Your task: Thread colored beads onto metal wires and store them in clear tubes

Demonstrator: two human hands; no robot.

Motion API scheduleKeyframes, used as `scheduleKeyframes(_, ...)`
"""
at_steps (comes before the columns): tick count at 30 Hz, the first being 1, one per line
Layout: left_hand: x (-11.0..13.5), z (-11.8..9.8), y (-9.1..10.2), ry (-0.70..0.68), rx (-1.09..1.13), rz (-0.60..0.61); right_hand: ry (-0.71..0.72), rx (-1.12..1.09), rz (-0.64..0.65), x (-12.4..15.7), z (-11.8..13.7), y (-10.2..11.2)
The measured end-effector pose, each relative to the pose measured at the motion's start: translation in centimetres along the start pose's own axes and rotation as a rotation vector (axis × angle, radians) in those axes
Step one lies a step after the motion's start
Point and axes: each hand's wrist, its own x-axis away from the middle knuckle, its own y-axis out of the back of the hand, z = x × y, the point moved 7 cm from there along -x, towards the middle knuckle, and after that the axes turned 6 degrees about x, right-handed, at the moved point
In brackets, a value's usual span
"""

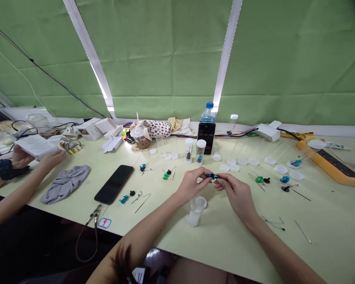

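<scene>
Hands meet around a small blue-and-black part (212,176), held just above the surface (171,221) between their fingertips. The left hand (194,182) pinches its left end between thumb and forefinger; the right hand (234,192) has its thumb and fingers closed at the other end, though the exact grip is too small to tell. Just below, between the forearms, an uncapped clear cylinder (195,215) stands near the left wrist. Behind the hands, a capped tube (188,152) and a second capped tube (200,153) stand side by side, backed by an upright phone (205,138) showing 01:42:04 and a blue-capped bottle (207,116), so the way straight ahead is crowded. To the right lie a green piece (259,179), a blue piece (284,179) and thin metal rods, with round white lids (234,168) and an orange power strip (334,165) farther off. To the left are another green piece (165,176), a blue fitting (123,199) beside a black disc (132,193), a flat dark phone (114,184) and grey cloth (65,184). At the far left, a co-worker holds a white box (38,146).
</scene>
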Motion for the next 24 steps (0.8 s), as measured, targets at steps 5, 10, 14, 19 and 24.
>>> scheduleKeyframes(5, -0.1, 0.7, 0.1, 0.065, 0.061, -0.009, 0.018, 0.040, -0.002, -0.1, 0.1, -0.1)
scheduleKeyframes(10, -0.2, 1.1, 0.2, 0.119, 0.160, -0.027, 0.128, 0.082, -0.087, 0.0, 1.2, 0.5)
scheduleKeyframes(14, 0.0, 1.2, -0.1, 0.122, 0.178, 0.010, 0.175, 0.101, -0.112, 0.1, 1.5, 0.6)
scheduleKeyframes(19, 0.0, 1.1, -0.4, 0.058, 0.088, 0.029, 0.111, 0.081, -0.072, 0.1, 0.7, 0.4)
scheduleKeyframes(24, 0.0, 1.0, -0.4, 0.014, 0.039, 0.037, 0.036, 0.106, -0.009, 0.0, 0.3, 0.2)
